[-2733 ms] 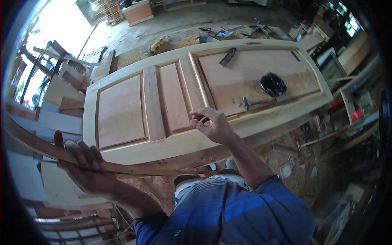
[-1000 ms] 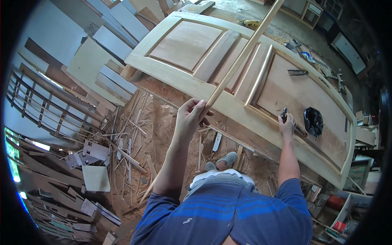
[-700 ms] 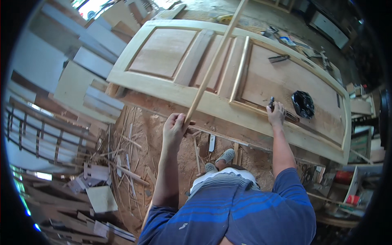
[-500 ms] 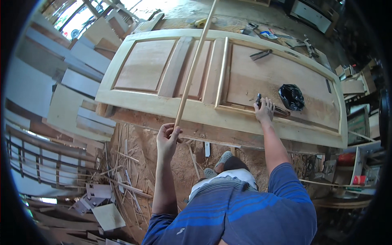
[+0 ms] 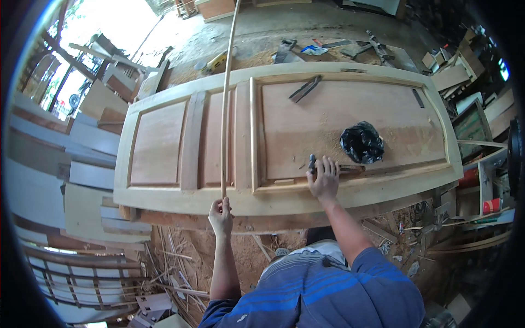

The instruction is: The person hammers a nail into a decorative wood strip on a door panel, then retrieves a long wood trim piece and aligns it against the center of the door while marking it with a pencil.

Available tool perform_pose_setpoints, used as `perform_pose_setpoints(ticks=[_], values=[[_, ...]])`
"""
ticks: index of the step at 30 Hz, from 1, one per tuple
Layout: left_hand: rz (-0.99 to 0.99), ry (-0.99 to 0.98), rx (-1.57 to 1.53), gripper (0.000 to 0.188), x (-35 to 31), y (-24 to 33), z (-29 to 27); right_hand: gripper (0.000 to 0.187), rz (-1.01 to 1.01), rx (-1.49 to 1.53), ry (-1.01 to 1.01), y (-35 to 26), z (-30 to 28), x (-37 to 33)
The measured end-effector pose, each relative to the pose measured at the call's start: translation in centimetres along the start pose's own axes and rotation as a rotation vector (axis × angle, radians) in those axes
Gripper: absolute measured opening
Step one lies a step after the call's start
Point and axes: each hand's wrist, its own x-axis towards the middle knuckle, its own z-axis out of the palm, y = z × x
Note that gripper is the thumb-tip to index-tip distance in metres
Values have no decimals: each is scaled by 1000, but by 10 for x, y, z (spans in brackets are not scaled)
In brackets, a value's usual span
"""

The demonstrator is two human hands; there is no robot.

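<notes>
The left hand (image 5: 221, 217), below centre-left, grips a long, thin wooden strip (image 5: 226, 109) between thumb and fingers; the strip rises across the frame and is cut off by the top edge. Its lower end is hidden in the hand, and it covers part of the panelled wooden door's (image 5: 158, 198) narrow middle panel; whether it touches the door is hard to tell.

Right of centre, the right hand (image 5: 325, 181) lies over a hammer (image 5: 353, 169), its fingers hiding the middle of the handle; how tightly they are closed cannot be told.

Just beside it, a crumpled black plastic bag (image 5: 362, 142) gapes open, its contents lost in darkness. At the right edge, an open wooden box (image 5: 482, 188) fades into the black lens rim; a red container (image 5: 492, 206) is inside or in front, unclear which.
</notes>
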Motion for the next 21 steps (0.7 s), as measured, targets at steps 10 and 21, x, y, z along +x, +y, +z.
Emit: perform_pose_setpoints(ticks=[10, 21], values=[[74, 193, 425, 36, 63, -6, 87, 65, 9, 86, -162, 1, -17, 16], [129, 278, 537, 12, 85, -37, 147, 23, -82, 614, -89, 83, 31, 297]])
